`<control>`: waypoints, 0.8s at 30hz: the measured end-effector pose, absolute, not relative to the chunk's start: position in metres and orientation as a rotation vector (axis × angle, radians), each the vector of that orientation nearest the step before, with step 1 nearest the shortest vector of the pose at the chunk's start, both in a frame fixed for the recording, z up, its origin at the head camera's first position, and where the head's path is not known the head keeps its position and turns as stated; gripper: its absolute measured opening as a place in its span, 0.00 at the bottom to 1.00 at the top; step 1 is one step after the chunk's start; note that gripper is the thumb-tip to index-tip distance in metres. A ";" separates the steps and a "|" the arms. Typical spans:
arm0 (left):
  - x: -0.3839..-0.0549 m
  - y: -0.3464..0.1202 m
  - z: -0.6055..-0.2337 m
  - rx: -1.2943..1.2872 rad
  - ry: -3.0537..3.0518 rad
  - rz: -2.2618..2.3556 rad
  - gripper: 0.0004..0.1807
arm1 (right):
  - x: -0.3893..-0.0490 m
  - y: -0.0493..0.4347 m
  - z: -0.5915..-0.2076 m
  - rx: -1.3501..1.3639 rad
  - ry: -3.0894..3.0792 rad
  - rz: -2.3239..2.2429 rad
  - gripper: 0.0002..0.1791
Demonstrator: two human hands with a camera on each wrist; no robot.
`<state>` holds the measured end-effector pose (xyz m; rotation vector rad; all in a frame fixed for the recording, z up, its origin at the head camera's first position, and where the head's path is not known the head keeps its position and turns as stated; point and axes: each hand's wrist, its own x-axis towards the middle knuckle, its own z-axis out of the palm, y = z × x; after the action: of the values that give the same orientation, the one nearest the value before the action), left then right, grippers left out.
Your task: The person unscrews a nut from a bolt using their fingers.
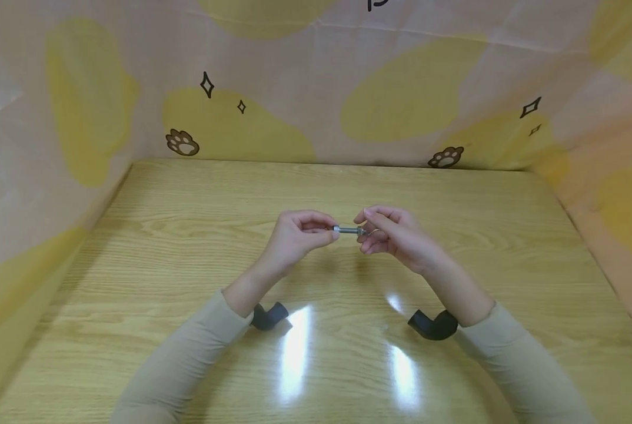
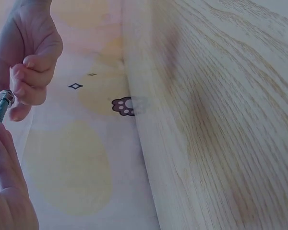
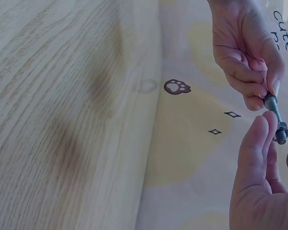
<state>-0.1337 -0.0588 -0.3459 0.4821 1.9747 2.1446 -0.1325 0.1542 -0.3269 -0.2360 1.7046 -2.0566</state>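
A metal bolt (image 1: pixel 349 230) is hovering crosswise above the middle of the table, a nut (image 1: pixel 361 231) sitting near its threaded end. The left hand (image 1: pixel 293 238) is pinching the head end between thumb and fingers, while the right hand (image 1: pixel 398 235) is bending its parted fingers loosely about the nut end — the thumb is standing apart, and whether a fingertip is touching I can't tell. Pale sleeves (image 1: pixel 189 347) are covering both forearms, and a black curved piece (image 1: pixel 433 325) is showing beside each wrist. Below, the wood-grain table (image 1: pixel 348 365) is catching bright glare (image 1: pixel 296 353) on its near part and soft shadows beneath the hands. Around its back and sides a pinkish cloth (image 1: pixel 321 70) is hanging — yellow blotches, brown paw prints (image 1: pixel 182 143), outlined stars (image 1: pixel 207 85) and dark lettering (image 3: pixel 282 31) are patterning it.
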 end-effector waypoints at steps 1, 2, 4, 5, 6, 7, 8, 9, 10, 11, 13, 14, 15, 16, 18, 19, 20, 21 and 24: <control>-0.134 -0.059 -0.346 0.485 1.971 2.148 0.10 | -0.133 0.154 -0.327 -0.234 1.703 -2.050 0.07; -0.134 -0.060 -0.346 0.490 1.968 2.150 0.09 | -0.133 0.153 -0.327 -0.245 1.703 -2.048 0.07; -0.134 -0.061 -0.346 0.496 1.970 2.148 0.09 | -0.133 0.153 -0.328 -0.272 1.711 -2.050 0.05; -0.134 -0.061 -0.346 0.497 1.970 2.148 0.09 | -0.133 0.153 -0.328 -0.287 1.718 -2.054 0.06; -0.134 -0.061 -0.346 0.496 1.971 2.147 0.09 | -0.133 0.154 -0.328 -0.298 1.727 -2.060 0.08; -0.134 -0.061 -0.346 0.495 1.970 2.148 0.09 | -0.133 0.154 -0.329 -0.303 1.732 -2.068 0.09; -0.134 -0.062 -0.346 0.493 1.972 2.147 0.09 | -0.133 0.155 -0.329 -0.307 1.742 -2.071 0.10; -0.134 -0.062 -0.346 0.491 1.972 2.148 0.09 | -0.133 0.155 -0.329 -0.304 1.753 -2.069 0.10; -0.134 -0.062 -0.346 0.488 1.969 2.149 0.09 | -0.134 0.155 -0.329 -0.292 1.761 -2.062 0.09; -0.134 -0.062 -0.346 0.486 1.967 2.150 0.09 | -0.134 0.154 -0.329 -0.275 1.764 -2.051 0.07; -0.134 -0.062 -0.346 0.482 1.966 2.151 0.09 | -0.134 0.153 -0.328 -0.242 1.769 -2.026 0.07; -0.134 -0.062 -0.347 0.482 1.969 2.148 0.09 | -0.134 0.153 -0.327 -0.231 1.771 -2.015 0.07; -0.134 -0.061 -0.347 0.483 1.969 2.148 0.09 | -0.133 0.152 -0.327 -0.225 1.770 -2.012 0.08; -0.134 -0.061 -0.346 0.484 1.972 2.146 0.09 | -0.133 0.152 -0.327 -0.223 1.767 -2.015 0.08; -0.134 -0.061 -0.346 0.487 1.982 2.140 0.09 | -0.133 0.153 -0.327 -0.248 1.771 -2.030 0.06; -0.134 -0.061 -0.346 0.486 1.985 2.135 0.09 | -0.132 0.153 -0.327 -0.273 1.774 -2.040 0.07; -0.134 -0.060 -0.345 0.483 1.991 2.129 0.09 | -0.132 0.154 -0.327 -0.292 1.773 -2.050 0.07; -0.134 -0.060 -0.345 0.479 1.993 2.125 0.09 | -0.132 0.155 -0.327 -0.308 1.773 -2.058 0.07; -0.133 -0.060 -0.344 0.464 2.006 2.116 0.09 | -0.132 0.155 -0.325 -0.302 1.782 -2.051 0.05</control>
<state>-0.1329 -0.0597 -0.3439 0.4643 2.0057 2.1163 -0.1318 0.1546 -0.3249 -0.3020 1.7820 -2.0505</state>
